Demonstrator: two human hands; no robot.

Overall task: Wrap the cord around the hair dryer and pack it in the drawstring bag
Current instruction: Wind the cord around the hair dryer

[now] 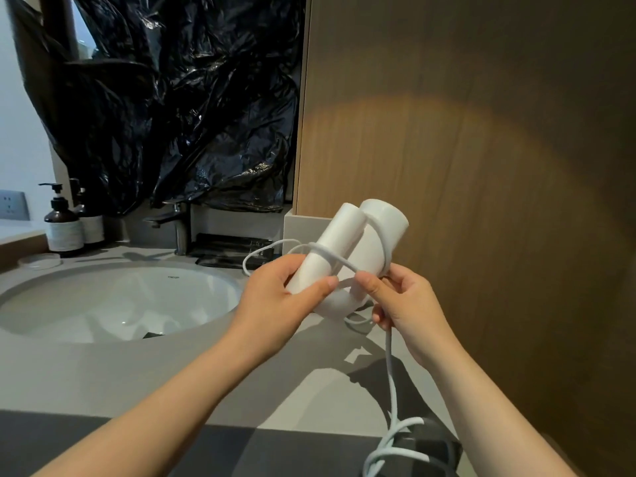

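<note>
White plastic hair dryer (339, 235), handle folded against the barrel, held in the air at centre right of frame, above the grey counter (172, 373). White cord (390, 359) goes round handle and barrel in a couple of turns. One slack loop sticks out left of the dryer, and the rest drops from the right hand to a loose pile at the bottom right. Left hand (272, 297) grips the lower handle, fingers curled round it and thumb laid across the front. Right hand (409, 304) pinches the cord between thumb and forefinger just beside the dryer, and the free length runs down through its lower fingers. Wrapping looks part done, with plenty of cord left. Risk: the turns sit loose, so the slack loop could slide off the handle end if no tension is kept. The hanging length could catch on the counter edge or tangle in the pile and tug the dryer. The pile lies on a dark grey item (430, 445), maybe the drawstring bag, cannot tell. White basin (192, 287) at left, faucet (179, 232) behind it. Pump bottles (63, 225) far left. Black plastic sheeting (189, 98) upper left, wood panel (481, 166) at right.
</note>
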